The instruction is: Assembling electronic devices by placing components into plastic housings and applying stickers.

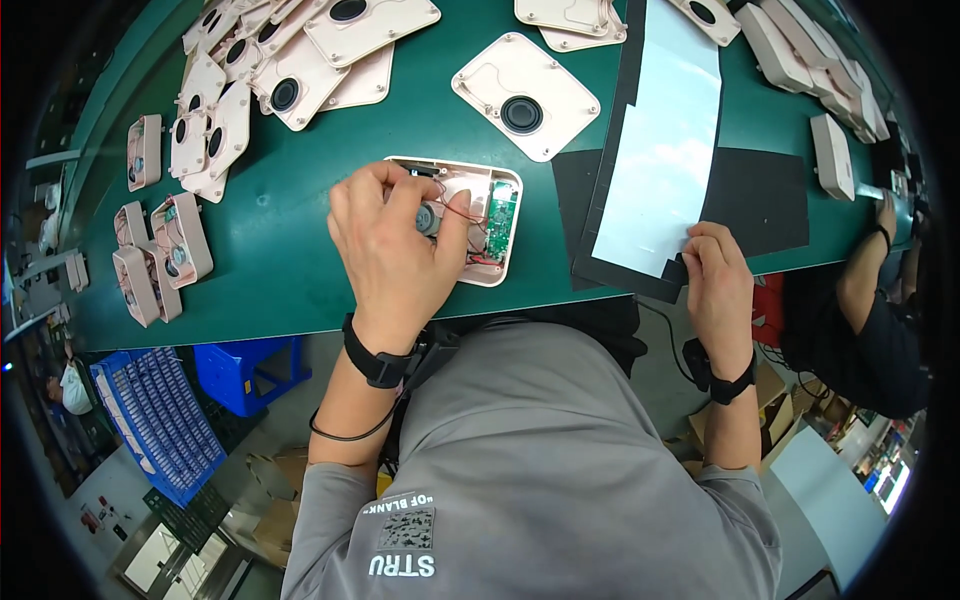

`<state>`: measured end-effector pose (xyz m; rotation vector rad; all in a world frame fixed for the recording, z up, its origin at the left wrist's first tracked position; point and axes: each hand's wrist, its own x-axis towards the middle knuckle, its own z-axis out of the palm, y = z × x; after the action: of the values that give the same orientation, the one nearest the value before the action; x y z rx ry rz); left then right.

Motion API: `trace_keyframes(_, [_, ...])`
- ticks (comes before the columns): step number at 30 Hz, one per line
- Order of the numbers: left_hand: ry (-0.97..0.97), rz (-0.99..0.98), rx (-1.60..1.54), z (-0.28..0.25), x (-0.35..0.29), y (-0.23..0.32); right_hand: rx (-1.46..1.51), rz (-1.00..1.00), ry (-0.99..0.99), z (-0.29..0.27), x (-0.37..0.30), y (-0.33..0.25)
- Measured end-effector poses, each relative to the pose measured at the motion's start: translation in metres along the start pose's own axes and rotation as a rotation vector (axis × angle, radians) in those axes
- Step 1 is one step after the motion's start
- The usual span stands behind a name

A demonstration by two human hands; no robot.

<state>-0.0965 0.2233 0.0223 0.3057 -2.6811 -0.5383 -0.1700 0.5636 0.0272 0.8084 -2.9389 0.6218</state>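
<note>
A shallow pale-pink plastic housing (514, 225) lies open in front of me, with a green circuit board (501, 221), red and dark wires and a round grey part (427, 219) inside. My left hand (398, 228) reaches over its left side, fingers curled and thumb bent inward beside a small black part (424, 171). What these fingertips grip is hidden. To the right, my right hand (718, 282) pinches a small black piece (676, 270) at the near corner of a glossy light-blue sheet (655, 165). Black strips border that sheet.
A pale panel with a round black speaker (521, 115) lies beyond the housing. Similar panels (285, 94) pile up at the far left. Small open housings (180, 240) stand at left, and closed ones (831, 157) at right. Another person's arm (866, 265) is at far right.
</note>
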Motion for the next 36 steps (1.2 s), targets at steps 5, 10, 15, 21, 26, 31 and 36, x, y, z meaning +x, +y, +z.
trace_keyframes(5, [-0.033, 0.053, -0.011, -0.004, 0.001, 0.001, 0.014, 0.012, -0.011, -0.004, 0.003, -0.002])
trace_keyframes(10, [-0.067, 0.086, -0.123, -0.006, 0.002, 0.000, 0.038, 0.035, -0.039, -0.005, 0.003, -0.003])
trace_keyframes(15, [-0.116, 0.192, -0.313, -0.008, -0.002, -0.008, 0.069, 0.120, -0.106, -0.013, 0.003, -0.002])
trace_keyframes(21, [-0.128, 0.261, -0.483, -0.006, -0.011, -0.023, 0.065, 0.118, -0.132, -0.018, 0.002, -0.007])
trace_keyframes(26, [-0.098, 0.366, -0.533, -0.004, -0.009, -0.029, 0.115, 0.171, -0.212, -0.029, 0.012, -0.004])
trace_keyframes(31, [-0.121, 0.350, -0.574, -0.008, -0.015, -0.033, 0.229, 0.047, -0.169, -0.029, 0.039, -0.059])
trace_keyframes(36, [-0.175, 0.311, -0.452, -0.015, -0.022, -0.029, 0.558, -0.246, -0.372, -0.001, 0.076, -0.110])
